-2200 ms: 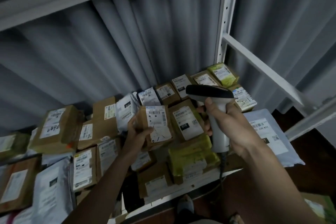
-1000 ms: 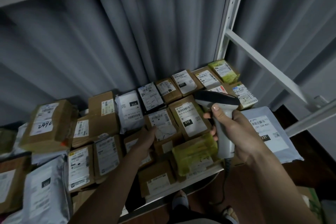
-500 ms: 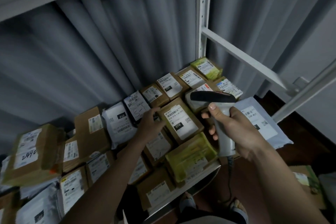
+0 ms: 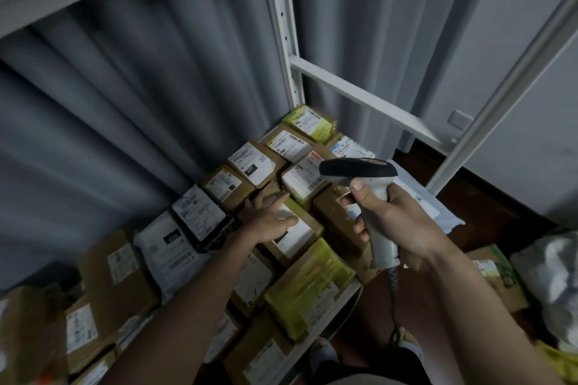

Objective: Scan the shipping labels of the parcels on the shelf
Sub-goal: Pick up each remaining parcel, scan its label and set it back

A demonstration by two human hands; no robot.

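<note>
- The left hand (image 4: 269,219) covers much of the label on the brown parcel (image 4: 294,228) beneath it.
- Label print is too blurred to read.
- Parcels at 8 o'clock (image 4: 28,331) run off the frame edge.

Both forearms are bare to the frame edge, no sleeves; sandals (image 4: 403,341) on the feet below.

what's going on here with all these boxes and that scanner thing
A person is scanning shipping labels on parcels packed across a shelf. The right hand grips a grey handheld scanner, its head aimed over the parcels near the back corner. The left hand lies with fingers straight on the label of a brown box in the middle of the pile. Most labels face up.
</note>
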